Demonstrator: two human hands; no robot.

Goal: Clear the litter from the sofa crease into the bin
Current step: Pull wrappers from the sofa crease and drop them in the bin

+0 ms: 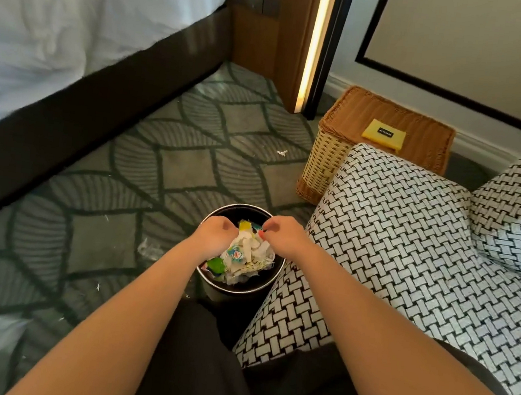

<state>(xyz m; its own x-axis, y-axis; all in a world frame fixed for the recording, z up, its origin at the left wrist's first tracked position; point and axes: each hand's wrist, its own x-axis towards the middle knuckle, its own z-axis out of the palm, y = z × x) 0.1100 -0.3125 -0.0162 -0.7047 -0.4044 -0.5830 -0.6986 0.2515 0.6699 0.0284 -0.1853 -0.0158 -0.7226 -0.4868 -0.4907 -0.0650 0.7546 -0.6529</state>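
A round black bin (232, 286) stands on the carpet against the front corner of the black-and-white woven sofa (395, 232). Crumpled white paper and coloured wrappers, the litter (247, 257), are heaped in it above the rim. Both my hands hover over the bin's mouth. My left hand (216, 234) is curled on the left side of the heap, fingers down into the paper. My right hand (282, 234) is pinched at the heap's top right edge. The sofa crease is out of sight.
A bed with white sheets and a dark base (76, 118) runs along the left. A wicker basket (379, 139) with a yellow card on its lid stands behind the sofa arm. Small white scraps (282, 152) and a clear wrapper (149, 249) lie on the patterned carpet.
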